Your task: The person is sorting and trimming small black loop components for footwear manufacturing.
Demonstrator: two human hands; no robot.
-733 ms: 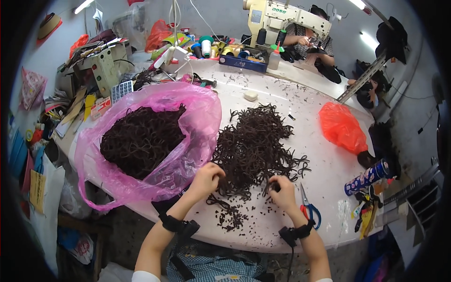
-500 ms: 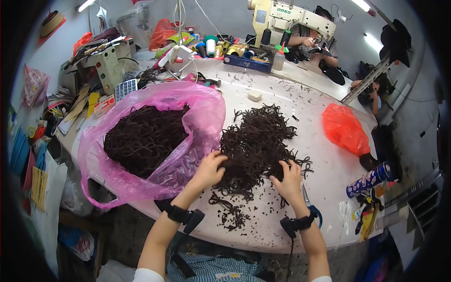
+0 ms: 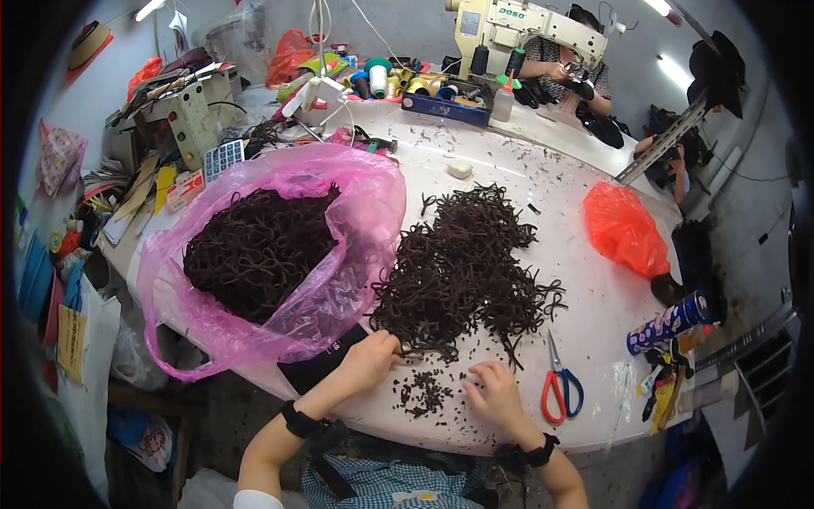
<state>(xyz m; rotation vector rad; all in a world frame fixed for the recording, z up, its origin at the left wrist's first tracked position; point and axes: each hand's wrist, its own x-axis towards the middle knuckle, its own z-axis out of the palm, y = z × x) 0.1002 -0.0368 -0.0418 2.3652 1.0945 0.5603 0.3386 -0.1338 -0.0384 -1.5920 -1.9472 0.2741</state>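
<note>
A heap of dark brown cord loops (image 3: 462, 263) lies spread on the white table. At its lower left edge my left hand (image 3: 366, 363) has its fingers curled in, closed on a dark cord at the fingertips. Below the heap my right hand (image 3: 496, 394) is open, fingers apart, with nothing in it. Small dark clippings (image 3: 421, 394) lie scattered between my hands. To the left, an open pink plastic bag (image 3: 373, 191) holds many more dark cord loops (image 3: 259, 254). Scissors (image 3: 564, 386) with red and blue handles lie to the right of my right hand.
A dark flat packet (image 3: 309, 366) sticks out under the pink bag. An orange-red bag (image 3: 623, 225) and a blue patterned can (image 3: 670, 322) are at the right. Behind stand a blue tray of thread spools (image 3: 445, 106) and a sewing machine (image 3: 526, 30), with a person working there.
Both hands have drawn back toward me from the heap to the table's near edge. The left hand has closed on a cord; the scissors have come fully into sight.
</note>
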